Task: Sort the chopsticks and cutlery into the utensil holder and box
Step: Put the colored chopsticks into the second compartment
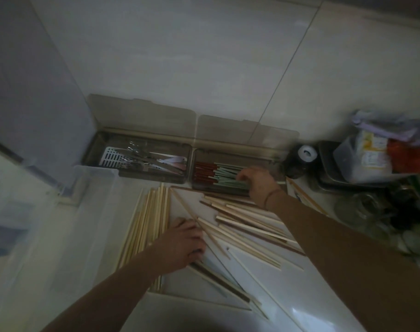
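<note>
Two clear lidded boxes stand open against the wall. The left box [101, 144] holds metal cutlery [142, 156] and a white slotted insert. Red and green chopsticks [218, 174] lie in the right box [271, 159]. My right hand [258, 182] reaches into that box, fingers curled over the green chopsticks. Loose pale wooden chopsticks [247, 226] are scattered on the white counter, and a straighter bundle [149, 219] lies to their left. My left hand [182, 243] rests on the scattered pile with fingers curled around a few dark-tipped chopsticks.
A clear plastic bin [48, 224] stands at the left. At the right are a dark jar with a white cap [304, 154], a metal tray [328, 180] with plastic containers and bags, and glass jars [362, 209]. A tiled wall rises behind the boxes.
</note>
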Available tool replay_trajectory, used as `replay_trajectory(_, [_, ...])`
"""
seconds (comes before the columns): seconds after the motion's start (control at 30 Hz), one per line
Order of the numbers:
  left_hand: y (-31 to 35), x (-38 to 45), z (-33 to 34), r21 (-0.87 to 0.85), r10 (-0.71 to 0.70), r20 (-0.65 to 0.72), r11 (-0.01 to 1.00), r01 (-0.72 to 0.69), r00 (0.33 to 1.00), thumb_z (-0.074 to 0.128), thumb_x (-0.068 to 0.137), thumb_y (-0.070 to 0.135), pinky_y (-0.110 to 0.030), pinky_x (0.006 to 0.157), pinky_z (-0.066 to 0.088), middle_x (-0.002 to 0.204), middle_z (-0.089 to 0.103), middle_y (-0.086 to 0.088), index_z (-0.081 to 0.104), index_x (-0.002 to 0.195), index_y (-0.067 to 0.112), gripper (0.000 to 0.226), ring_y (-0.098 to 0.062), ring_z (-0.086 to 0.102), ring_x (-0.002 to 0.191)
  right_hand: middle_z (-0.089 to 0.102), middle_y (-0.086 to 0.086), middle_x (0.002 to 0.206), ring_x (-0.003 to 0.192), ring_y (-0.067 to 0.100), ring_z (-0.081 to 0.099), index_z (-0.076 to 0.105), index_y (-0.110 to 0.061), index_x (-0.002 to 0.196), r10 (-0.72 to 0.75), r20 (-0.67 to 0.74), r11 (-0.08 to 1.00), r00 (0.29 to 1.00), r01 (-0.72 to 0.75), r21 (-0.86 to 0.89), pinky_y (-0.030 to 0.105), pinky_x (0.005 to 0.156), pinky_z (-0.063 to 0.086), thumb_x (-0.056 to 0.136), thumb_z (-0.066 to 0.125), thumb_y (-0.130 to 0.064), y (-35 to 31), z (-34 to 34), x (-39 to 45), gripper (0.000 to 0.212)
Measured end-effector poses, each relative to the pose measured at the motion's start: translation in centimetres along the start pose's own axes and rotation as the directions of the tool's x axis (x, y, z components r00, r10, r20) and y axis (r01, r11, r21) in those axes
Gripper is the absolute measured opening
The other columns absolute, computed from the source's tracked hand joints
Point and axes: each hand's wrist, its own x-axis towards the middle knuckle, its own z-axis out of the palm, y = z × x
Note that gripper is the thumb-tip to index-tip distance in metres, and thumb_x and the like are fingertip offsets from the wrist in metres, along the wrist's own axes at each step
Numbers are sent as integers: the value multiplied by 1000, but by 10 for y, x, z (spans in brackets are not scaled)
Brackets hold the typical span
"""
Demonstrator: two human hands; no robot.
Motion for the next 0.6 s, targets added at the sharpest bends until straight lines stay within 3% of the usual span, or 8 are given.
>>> replay_trajectory(0.1, [2,2,3,74,22,15,997,-23,1000,61,81,38,-33,83,34,87,55,15,58,80,31,8,-13,50,94,60,12,116,109,28,54,67,-10,107,47,-49,997,998,-44,61,28,99,38,82,53,11,-5,5,3,35])
replay_trajectory(0.23, [-1,2,4,137,48,45,989,-54,998,66,74,30,-31,82,33,88,58,13,58,83,32,11,-14,50,93,65,16,101,96,34,59,70,-6,94,9,-208,992,978,17,123,40,94,48,85,53,4,5,10,-3,22])
replay_trajectory(0.33, [-5,1,0,103,16,-60,995,-10,998,56,80,31,-29,79,34,82,63,13,61,82,30,6,-13,53,86,66,11,91,88,31,59,69,-9,88,-88,-362,991,928,120,66,41,85,52,83,51,-4,11,11,-21,19])
replay_trajectory(0.4, [-8,2,-5,53,-31,-158,998,40,987,52,84,31,-29,75,35,78,65,10,64,81,27,14,-14,54,79,67,7,89,87,25,59,70,-11,88,-176,-440,974,880,220,51,32,81,51,86,48,-13,4,13,-43,22])
replay_trajectory(0.53, [-11,11,-17,-48,-154,-296,988,146,943,47,92,32,-28,73,39,80,67,7,67,83,21,25,-14,58,76,70,2,96,87,18,62,69,-18,101,-299,-300,922,906,355,156,29,77,51,95,45,-31,-15,35,-97,27])
replay_trajectory(0.6, [-9,18,-24,-155,-207,-337,974,163,918,43,97,36,-27,74,41,83,67,5,65,87,18,30,-13,58,78,70,1,99,87,20,65,65,-22,110,-345,-247,917,906,381,116,29,74,54,98,38,-37,-17,50,-116,33])
